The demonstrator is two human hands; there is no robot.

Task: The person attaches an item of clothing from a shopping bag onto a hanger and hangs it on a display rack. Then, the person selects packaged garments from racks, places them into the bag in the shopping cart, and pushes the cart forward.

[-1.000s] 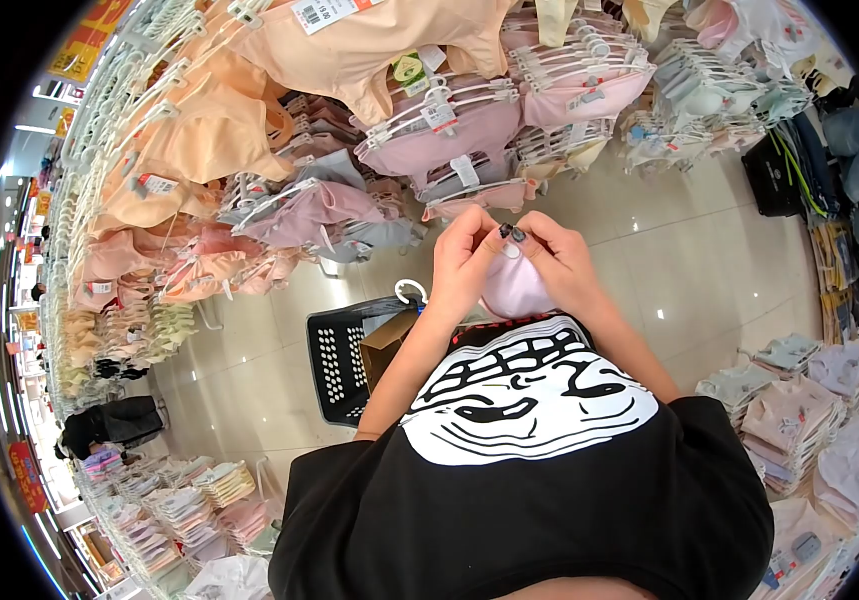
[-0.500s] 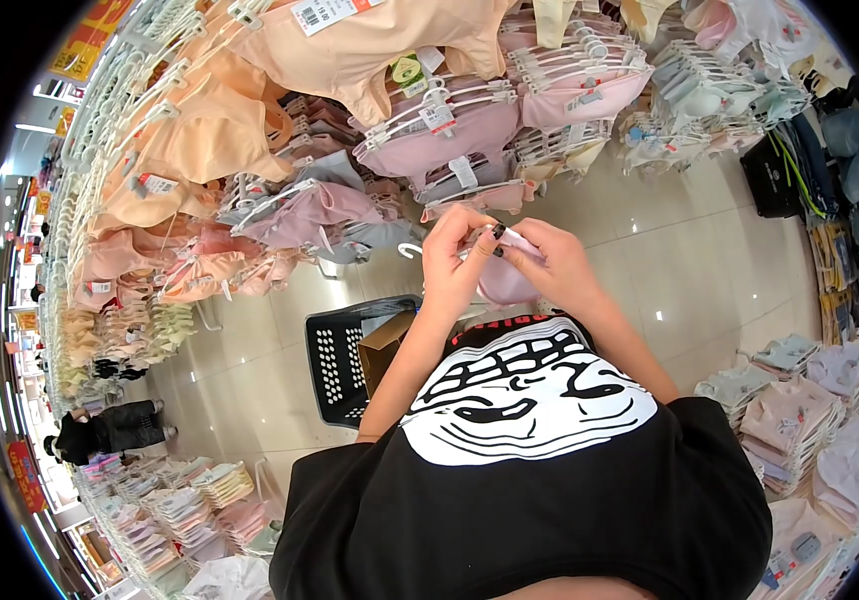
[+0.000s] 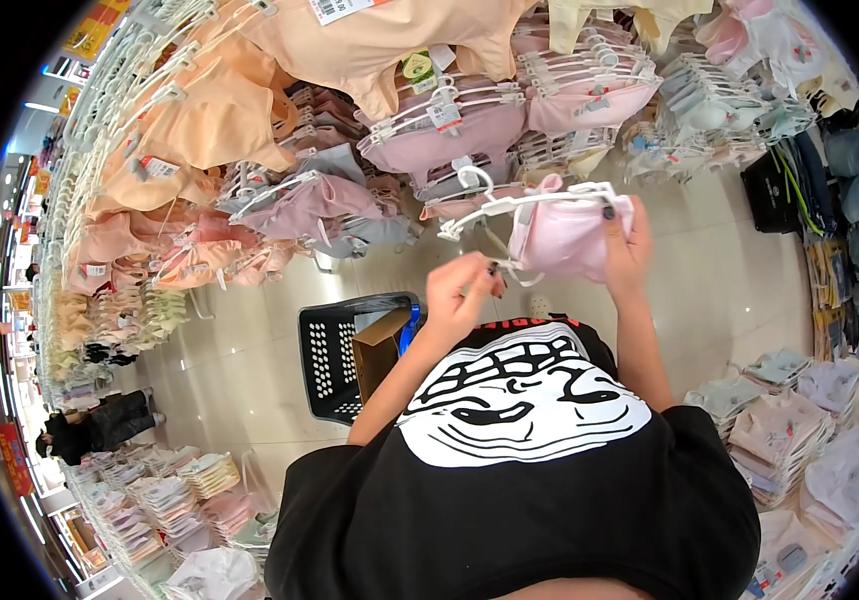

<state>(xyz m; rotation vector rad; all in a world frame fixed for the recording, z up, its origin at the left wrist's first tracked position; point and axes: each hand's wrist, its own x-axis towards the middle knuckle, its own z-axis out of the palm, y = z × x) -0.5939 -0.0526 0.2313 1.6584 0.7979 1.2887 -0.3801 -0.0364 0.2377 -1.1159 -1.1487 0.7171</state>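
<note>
A pale pink bra (image 3: 567, 238) hangs partly from a white plastic hanger (image 3: 509, 203) in front of my chest. My right hand (image 3: 629, 248) grips the bra at its right side, thumb over the cloth near the hanger's end. The hanger's left end sticks out bare, its hook pointing up toward the rack. Just below that bare end is my left hand (image 3: 459, 292), fingers curled together. A thin pale strap runs close to its fingertips; whether they hold it is hard to see.
Racks of hanging bras (image 3: 439, 135) fill the space ahead. On the floor at left stands a black shopping basket (image 3: 315, 370) with a cardboard box (image 3: 377, 340). More hung garments (image 3: 779, 430) are at lower right. A person in dark clothes (image 3: 99, 425) is far left.
My hands, close together on the bundled pink cloth before, have moved apart. The right went outward with the bra, which now shows spread along the hanger; the left dropped lower.
</note>
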